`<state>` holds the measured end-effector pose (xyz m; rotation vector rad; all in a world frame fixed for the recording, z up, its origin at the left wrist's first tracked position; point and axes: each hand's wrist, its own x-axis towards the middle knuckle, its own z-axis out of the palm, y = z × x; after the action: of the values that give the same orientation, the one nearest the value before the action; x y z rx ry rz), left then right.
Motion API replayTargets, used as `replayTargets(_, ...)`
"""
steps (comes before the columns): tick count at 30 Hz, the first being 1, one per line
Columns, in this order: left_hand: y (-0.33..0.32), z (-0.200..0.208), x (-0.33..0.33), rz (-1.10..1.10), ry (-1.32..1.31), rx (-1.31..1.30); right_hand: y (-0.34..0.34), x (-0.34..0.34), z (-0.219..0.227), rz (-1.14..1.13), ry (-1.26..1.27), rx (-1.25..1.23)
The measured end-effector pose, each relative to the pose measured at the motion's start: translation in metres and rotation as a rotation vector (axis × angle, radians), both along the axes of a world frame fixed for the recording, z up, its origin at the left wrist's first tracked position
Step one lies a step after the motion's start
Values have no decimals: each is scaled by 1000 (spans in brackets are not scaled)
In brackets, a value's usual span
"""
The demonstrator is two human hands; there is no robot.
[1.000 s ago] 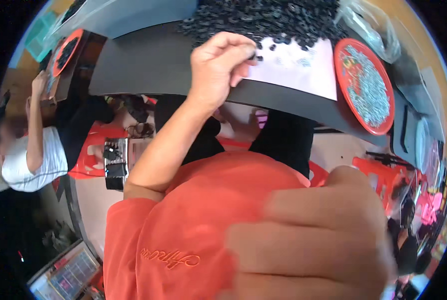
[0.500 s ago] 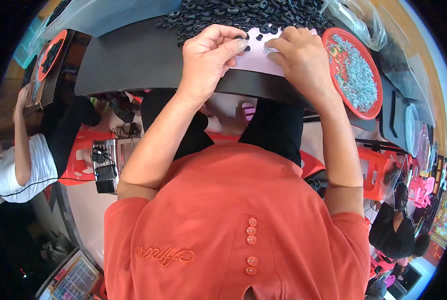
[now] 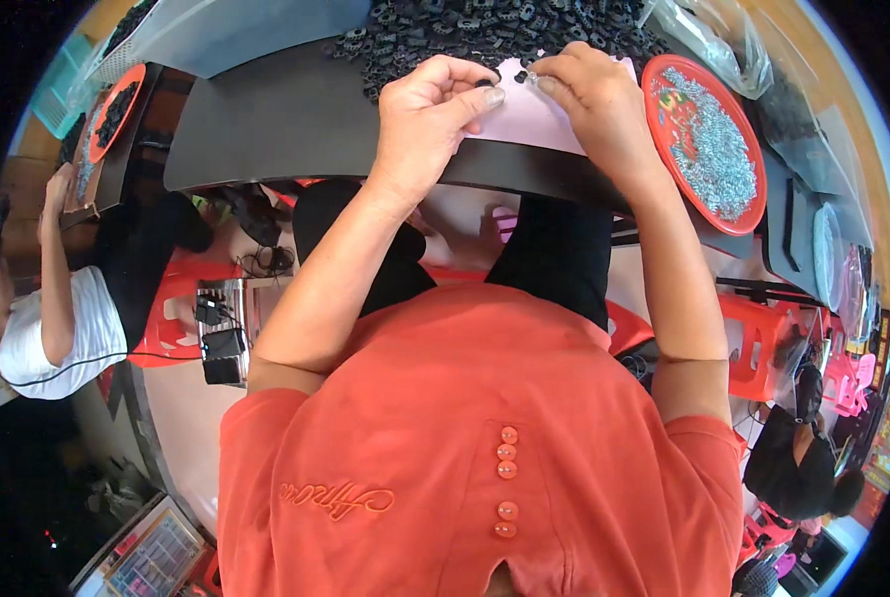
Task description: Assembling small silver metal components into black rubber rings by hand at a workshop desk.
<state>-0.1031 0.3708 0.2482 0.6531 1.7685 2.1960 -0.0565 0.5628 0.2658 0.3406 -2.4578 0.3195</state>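
My left hand (image 3: pixel 417 129) pinches a small black plastic part (image 3: pixel 485 84) between thumb and forefinger, above a pale pink sheet (image 3: pixel 535 124) at the table's near edge. To its right, the thumb and forefinger of my right hand (image 3: pixel 604 109) are closed on a small silvery metal piece (image 3: pixel 533 78), too tiny to make out fully. Another small black part (image 3: pixel 521 76) shows right by those fingertips; whether they touch it, I cannot tell. Just beyond both hands spreads a heap of black plastic parts (image 3: pixel 505 32).
A red tray (image 3: pixel 761 189) of small silvery metal pieces (image 3: pixel 714 149) stands right of my right hand. Clear plastic bags (image 3: pixel 729 55) lie behind it. A grey bin (image 3: pixel 256 35) stands at the back left of the dark table (image 3: pixel 276 124). Leftward, a person in white (image 3: pixel 62 328) sits near an orange-red plate (image 3: pixel 144 85).
My right fingertips have lifted from lower on the sheet toward the black part, carrying a silvery piece. My left hand keeps its pinch and has shifted slightly right. The whole view has shifted a little.
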Motion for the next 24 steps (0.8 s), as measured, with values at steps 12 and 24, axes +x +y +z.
replayTargets(12, 21, 10, -13, 100, 483, -105, 9, 1, 13, 210, -434, -1020)
replayTargets(24, 37, 3, -19, 124, 746, -203, 8, 1, 15, 204, -502, -1048)
